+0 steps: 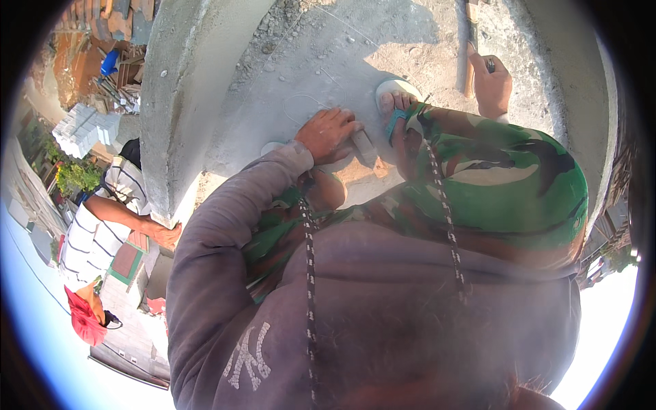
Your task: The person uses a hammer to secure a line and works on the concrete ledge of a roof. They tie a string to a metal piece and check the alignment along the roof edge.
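My left hand (328,135) is low over the dusty grey surface, its fingers curled against a short grey block-like piece (364,147); the fingers partly hide it. On the far right, my right hand (492,85) has bent fingers, with a ring on one. Its fingertips meet the side of a long narrow strip (469,80), brown at its near end. A thin pale string (304,97) loops on the surface beyond my left hand. My sandalled foot (398,102) is between the two hands.
A raised concrete edge (167,102) runs along the left, and another curved wall (577,55) along the right. Crumbled mortar (268,37) lies at the far left of the surface. Beyond the left edge, another person's hand (166,236) touches the concrete. Pale stacked blocks (83,130) stand lower down.
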{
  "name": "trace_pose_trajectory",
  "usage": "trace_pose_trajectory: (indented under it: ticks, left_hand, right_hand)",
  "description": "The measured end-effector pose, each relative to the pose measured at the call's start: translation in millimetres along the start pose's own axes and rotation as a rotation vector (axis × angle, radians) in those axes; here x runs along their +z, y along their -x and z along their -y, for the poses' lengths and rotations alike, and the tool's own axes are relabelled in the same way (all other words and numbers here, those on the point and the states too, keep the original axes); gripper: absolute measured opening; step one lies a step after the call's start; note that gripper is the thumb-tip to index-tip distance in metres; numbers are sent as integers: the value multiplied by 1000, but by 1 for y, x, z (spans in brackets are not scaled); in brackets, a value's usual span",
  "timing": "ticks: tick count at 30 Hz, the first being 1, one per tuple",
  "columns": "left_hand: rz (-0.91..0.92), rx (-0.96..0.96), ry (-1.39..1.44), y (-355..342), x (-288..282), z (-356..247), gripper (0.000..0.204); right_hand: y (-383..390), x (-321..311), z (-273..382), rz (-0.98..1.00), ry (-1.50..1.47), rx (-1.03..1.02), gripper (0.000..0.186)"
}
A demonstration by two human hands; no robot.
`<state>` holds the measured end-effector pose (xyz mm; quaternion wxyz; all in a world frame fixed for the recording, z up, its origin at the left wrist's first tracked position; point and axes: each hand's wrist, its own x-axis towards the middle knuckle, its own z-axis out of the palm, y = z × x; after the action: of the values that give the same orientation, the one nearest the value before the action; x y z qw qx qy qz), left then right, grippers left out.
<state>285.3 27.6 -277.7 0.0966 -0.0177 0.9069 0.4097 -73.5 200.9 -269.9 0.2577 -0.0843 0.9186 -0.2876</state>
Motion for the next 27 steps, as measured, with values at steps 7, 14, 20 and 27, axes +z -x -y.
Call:
trace_pose_trajectory:
  ticks: [7,14,20,27]
  left_hand:
    - [189,207,-187,-11,74,-25,29]
    - [318,77,-155,-14,35,-29,46]
    - [800,-405,132,11,-85,-106,61]
    - [356,-645,613,79,-218,-230,59]
  right_hand:
    - [-17,6,-28,-195,291,-114,59]
    - [-31,4,-27,93,423,-5,58]
    - [-22,-74,59,276,647,124,51]
    - [104,-176,146,123,183,230,51]
